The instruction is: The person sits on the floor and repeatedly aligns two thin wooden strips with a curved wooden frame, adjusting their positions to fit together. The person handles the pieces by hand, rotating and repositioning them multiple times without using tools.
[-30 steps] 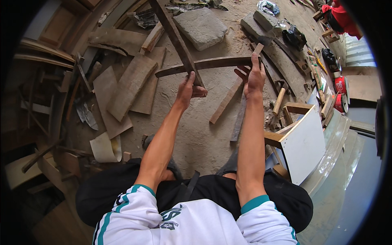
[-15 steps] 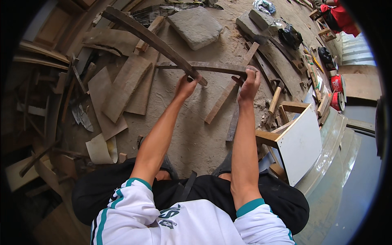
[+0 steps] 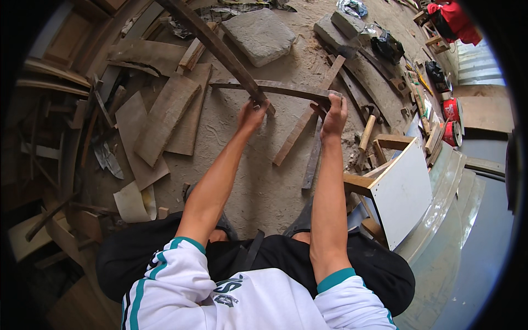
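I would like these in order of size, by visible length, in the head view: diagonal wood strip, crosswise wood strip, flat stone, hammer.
Diagonal wood strip, in the left hand, cut off at top
Crosswise wood strip, in the right hand
Flat stone
Hammer

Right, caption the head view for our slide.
Left hand grips one wooden strip, right hand a second strip, crossing over a board-strewn floor.

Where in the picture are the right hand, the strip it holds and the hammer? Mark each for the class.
Right hand (image 3: 334, 119): head view, on the middle of the hand.
Strip (image 3: 286, 88): head view, on its middle stretch.
Hammer (image 3: 367, 133): head view, on its handle.
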`<move>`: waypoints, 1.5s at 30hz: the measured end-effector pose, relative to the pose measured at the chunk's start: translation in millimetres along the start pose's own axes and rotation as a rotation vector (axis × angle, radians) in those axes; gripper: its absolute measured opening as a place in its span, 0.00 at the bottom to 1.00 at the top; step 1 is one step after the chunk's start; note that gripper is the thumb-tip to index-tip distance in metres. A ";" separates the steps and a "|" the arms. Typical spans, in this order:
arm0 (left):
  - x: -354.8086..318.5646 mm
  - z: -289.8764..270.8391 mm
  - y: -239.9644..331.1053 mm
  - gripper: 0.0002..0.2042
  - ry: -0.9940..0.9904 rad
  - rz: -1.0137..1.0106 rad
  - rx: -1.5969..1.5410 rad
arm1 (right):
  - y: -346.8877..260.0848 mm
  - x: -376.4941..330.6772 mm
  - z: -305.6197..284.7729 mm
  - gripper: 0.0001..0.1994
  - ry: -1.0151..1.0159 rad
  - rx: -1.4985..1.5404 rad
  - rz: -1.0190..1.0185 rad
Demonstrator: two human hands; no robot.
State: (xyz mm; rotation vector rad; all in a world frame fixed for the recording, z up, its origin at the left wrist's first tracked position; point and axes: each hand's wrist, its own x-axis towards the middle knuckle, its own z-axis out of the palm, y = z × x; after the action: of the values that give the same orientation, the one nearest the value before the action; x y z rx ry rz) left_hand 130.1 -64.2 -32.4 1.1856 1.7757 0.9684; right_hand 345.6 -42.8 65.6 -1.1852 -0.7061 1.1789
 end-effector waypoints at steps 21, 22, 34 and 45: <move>-18.5 -64.2 -28.7 0.25 0.397 0.051 0.434 | 48.4 -10.2 22.3 0.25 -0.133 -0.185 0.466; -17.5 -63.9 -26.7 0.25 0.383 0.033 0.447 | 47.6 -10.5 24.6 0.24 -0.132 -0.195 0.459; -25.0 -61.0 -33.4 0.22 0.410 0.100 0.415 | 5.5 -17.7 79.7 0.21 -0.300 -0.316 0.161; -31.7 -61.9 -25.3 0.22 0.395 0.046 0.320 | -18.0 -53.5 171.0 0.27 -0.363 -0.417 -0.249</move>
State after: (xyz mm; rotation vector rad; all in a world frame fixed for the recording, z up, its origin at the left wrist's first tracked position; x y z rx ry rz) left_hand 74.0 -111.7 -23.8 1.2991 2.2927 1.0238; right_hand 181.2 -37.7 138.9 -1.1869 -1.3864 1.0734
